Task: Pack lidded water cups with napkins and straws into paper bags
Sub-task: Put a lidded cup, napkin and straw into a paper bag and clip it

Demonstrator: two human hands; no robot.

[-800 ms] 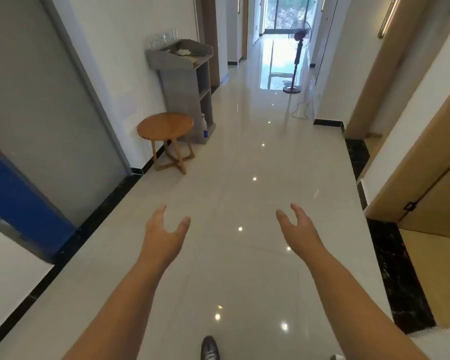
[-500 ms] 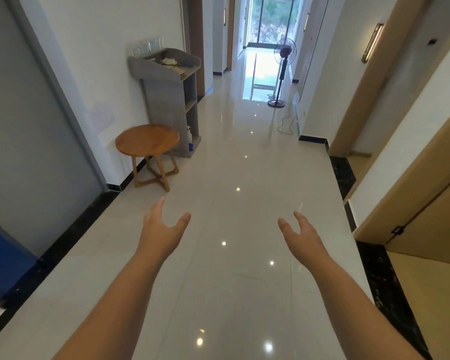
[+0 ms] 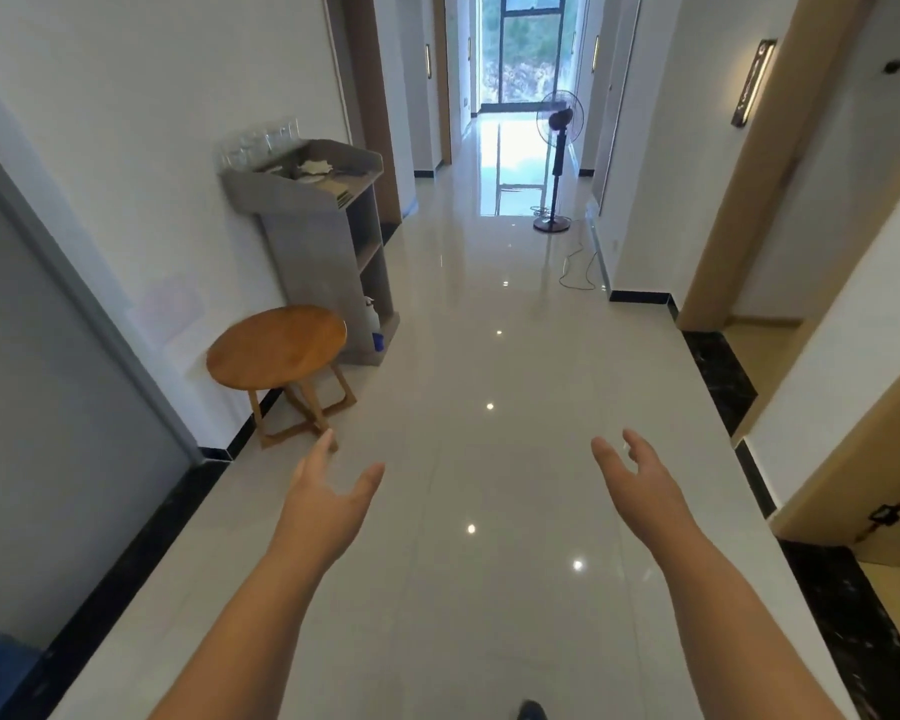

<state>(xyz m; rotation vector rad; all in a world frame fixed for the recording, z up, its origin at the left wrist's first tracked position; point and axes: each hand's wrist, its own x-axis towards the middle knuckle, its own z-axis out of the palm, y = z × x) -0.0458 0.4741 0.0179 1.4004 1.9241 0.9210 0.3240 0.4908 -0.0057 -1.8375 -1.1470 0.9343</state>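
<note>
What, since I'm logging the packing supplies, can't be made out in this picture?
Head view:
Loose items on the grey stand: too far and small to identify as cups, napkins or straws.
Clear glassware behind them: blurred, count unclear.
Bottle on the stand's lowest shelf: small, partly behind its panel.
Shoe: cut off by the bottom edge.

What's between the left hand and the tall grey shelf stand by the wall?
Head view: the round brown wooden side table stands between the open left hand and the tall grey shelf stand.
</note>
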